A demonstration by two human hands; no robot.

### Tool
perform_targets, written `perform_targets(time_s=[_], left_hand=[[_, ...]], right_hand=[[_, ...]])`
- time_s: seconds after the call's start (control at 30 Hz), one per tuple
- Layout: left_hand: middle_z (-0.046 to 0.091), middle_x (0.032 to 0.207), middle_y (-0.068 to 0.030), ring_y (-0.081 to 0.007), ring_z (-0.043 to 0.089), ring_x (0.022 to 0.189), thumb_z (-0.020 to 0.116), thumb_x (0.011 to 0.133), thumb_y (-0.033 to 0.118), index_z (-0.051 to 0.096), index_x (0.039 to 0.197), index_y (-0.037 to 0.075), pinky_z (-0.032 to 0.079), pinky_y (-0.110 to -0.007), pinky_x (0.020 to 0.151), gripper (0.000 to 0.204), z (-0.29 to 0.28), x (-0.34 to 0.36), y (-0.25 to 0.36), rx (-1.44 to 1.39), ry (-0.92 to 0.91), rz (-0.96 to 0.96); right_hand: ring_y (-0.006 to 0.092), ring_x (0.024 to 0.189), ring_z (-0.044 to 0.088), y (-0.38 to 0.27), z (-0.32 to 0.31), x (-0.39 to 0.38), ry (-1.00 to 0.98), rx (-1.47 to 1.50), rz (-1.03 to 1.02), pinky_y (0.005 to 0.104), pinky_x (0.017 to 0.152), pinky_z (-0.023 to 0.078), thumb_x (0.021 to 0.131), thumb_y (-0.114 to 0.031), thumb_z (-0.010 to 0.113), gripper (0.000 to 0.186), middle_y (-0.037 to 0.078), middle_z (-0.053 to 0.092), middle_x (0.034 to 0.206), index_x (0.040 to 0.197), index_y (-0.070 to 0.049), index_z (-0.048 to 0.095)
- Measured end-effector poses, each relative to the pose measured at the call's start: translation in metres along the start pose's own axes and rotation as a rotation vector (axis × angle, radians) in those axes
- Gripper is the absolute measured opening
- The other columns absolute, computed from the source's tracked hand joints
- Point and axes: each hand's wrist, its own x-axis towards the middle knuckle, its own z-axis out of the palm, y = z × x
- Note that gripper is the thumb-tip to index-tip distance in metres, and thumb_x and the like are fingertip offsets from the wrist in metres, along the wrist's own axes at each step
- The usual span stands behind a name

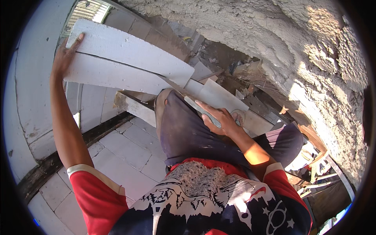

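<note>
My left hand [67, 56] grips the far left end of a white-painted board [125, 47], its thumb on the face and the fingers mostly hidden behind. A second white strip [113, 72] lies along it, with a dark narrow gap between the two. The strip's near end reaches my raised knee [168, 105]. My right hand [221, 119] is closed on a flat grey piece [203, 109] above my thigh, forefinger stretched along it and thumb beside it. A thin dark edge runs from near this piece toward the gap; I cannot make out what it is.
A rough plastered wall [254, 27] slopes along the right. White panelling [35, 86] stands at the left, above a dark beam [39, 172] and pale floor tiles [125, 149]. Pale board offcuts [223, 96] and rubble lie beyond my knees. Jumbled frames [317, 172] stand at right.
</note>
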Motion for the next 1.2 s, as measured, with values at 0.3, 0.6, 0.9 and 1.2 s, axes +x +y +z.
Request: perform_targets(time_s=[0.3,0.6,0.9,1.2], left_hand=[[0.075,0.117,-0.0299,-0.0389,0.078,0.100,0.068,0.077,0.091,0.041,0.160,-0.006,0.059,-0.052,0.100,0.130,0.018,0.005,0.020,0.035,-0.021,0.017],[0.072,0.123,-0.0302,-0.0384,0.075,0.109,0.068,0.081,0.087,0.040,0.162,-0.004,0.060,-0.050,0.100,0.125,0.002,0.001,-0.008,0.040,0.012,-0.044],[0.070,0.127,-0.0308,-0.0386,0.075,0.108,0.068,0.081,0.087,0.038,0.163,-0.003,0.058,-0.051,0.102,0.125,0.008,0.000,-0.018,0.045,0.035,-0.063],[0.076,0.113,-0.0293,-0.0435,0.077,0.106,0.066,0.079,0.090,0.046,0.160,0.002,0.055,-0.060,0.104,0.121,0.022,-0.002,0.009,0.058,0.059,0.028]], right_hand=[[0.0452,0.112,0.073,0.052,0.027,0.059,0.066,0.073,0.036,0.0459,0.093,0.060,0.101,-0.011,0.064,0.055,0.031,0.070,0.128,0.155,-0.007,0.054],[0.0455,0.122,0.067,0.021,-0.026,-0.055,-0.015,-0.012,0.031,0.0466,0.103,0.057,0.098,-0.013,0.066,0.061,0.025,0.068,0.138,0.157,-0.009,0.050],[0.0466,0.120,0.068,0.029,-0.020,-0.009,-0.055,0.076,0.051,0.0462,0.100,0.058,0.101,-0.012,0.062,0.058,0.025,0.068,0.139,0.158,-0.010,0.051],[0.0490,0.114,0.070,0.037,-0.006,0.022,-0.036,0.068,0.119,0.0459,0.096,0.057,0.100,-0.013,0.065,0.060,0.032,0.069,0.130,0.157,-0.004,0.049]])
